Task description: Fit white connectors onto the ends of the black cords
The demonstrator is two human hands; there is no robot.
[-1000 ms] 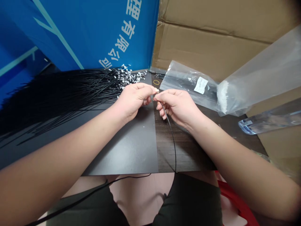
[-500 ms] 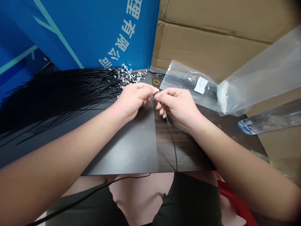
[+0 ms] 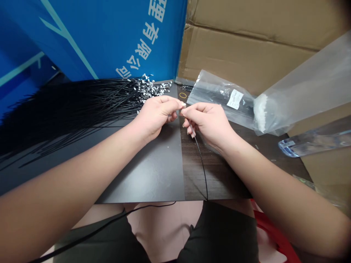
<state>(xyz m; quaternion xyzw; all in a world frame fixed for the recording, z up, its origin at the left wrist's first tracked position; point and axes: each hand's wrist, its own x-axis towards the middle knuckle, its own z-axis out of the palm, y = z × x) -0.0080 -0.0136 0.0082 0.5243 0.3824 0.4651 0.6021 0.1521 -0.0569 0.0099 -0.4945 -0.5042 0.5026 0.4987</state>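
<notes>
Over the middle of the table, my left hand (image 3: pixel 159 115) is closed in a pinch on a small white connector (image 3: pixel 183 105). Close against it, my right hand (image 3: pixel 210 118) pinches a thin black wire (image 3: pixel 202 160) between thumb and forefinger. The wire runs down past my curled fingers to the table's front edge. Fingertips hide the wire's end, so I cannot tell whether it sits inside the connector. Left of my hands lies a big bundle of black wires (image 3: pixel 90 98), with white connectors (image 3: pixel 148 87) at the ends near me.
A labelled clear plastic bag (image 3: pixel 219 89) lies right of centre, beside a bag of white pieces (image 3: pixel 260 113). A yellow ring (image 3: pixel 182 95) rests near a blue panel (image 3: pixel 109 36) and cardboard (image 3: pixel 246 47) at the back. Another clear bag (image 3: pixel 315 140) hangs over the right edge.
Both hands hold almost the same place and grip. The wire below my right hand has shifted very slightly to the right.
</notes>
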